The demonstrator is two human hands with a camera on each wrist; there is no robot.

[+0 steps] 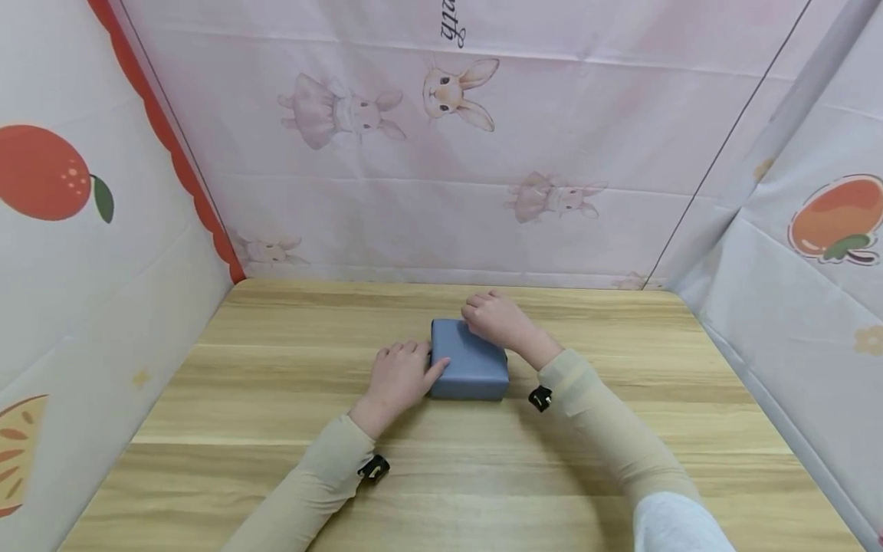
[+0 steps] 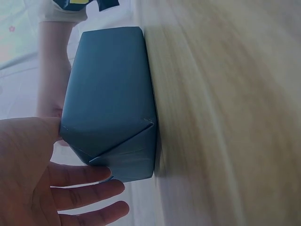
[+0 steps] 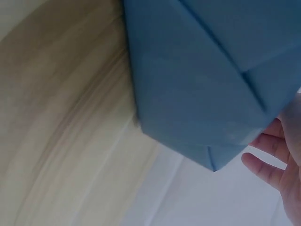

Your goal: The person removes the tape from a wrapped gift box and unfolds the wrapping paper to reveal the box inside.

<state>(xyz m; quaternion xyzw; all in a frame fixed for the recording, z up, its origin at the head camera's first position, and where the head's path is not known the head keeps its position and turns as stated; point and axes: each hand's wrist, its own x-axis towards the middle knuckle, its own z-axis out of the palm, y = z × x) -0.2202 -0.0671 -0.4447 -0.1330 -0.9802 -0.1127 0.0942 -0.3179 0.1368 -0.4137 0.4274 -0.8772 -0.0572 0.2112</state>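
A blue, paper-wrapped rectangular box [image 1: 471, 357] lies between the left hand [image 1: 396, 376], its extended fingers seemingly bracing it steady, and the right hand [image 1: 498, 317] at its far edge, pinching or not I cannot tell.

My right hand [image 3: 292, 169] and the blue box [image 3: 202, 84] run off the right wrist view's edges; the tabletop [image 3: 70, 103] there looks blurred.
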